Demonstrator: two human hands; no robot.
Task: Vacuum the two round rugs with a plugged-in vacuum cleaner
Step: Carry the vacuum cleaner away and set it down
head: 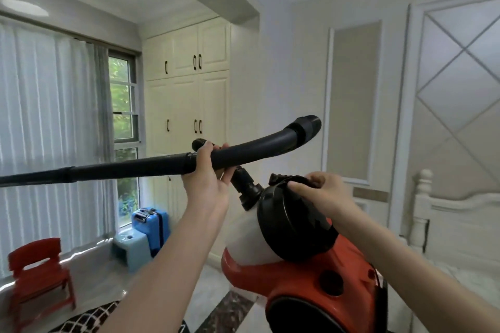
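Hands (207,170) grip vacuum (297,259), wand (130,167).

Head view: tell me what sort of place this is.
Most likely a bedroom in a home. A white carved bed frame stands at the right, cream built-in wardrobes fill the far wall, and a curtained window has a blue suitcase and a small red chair beneath it.

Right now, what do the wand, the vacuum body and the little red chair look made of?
Wand: rigid black plastic, probably; matte, jointed sections.
Vacuum body: moulded plastic, glossy orange shell with a white translucent-looking front and a black cap.
Chair: moulded red plastic, by its uniform colour and soft sheen.
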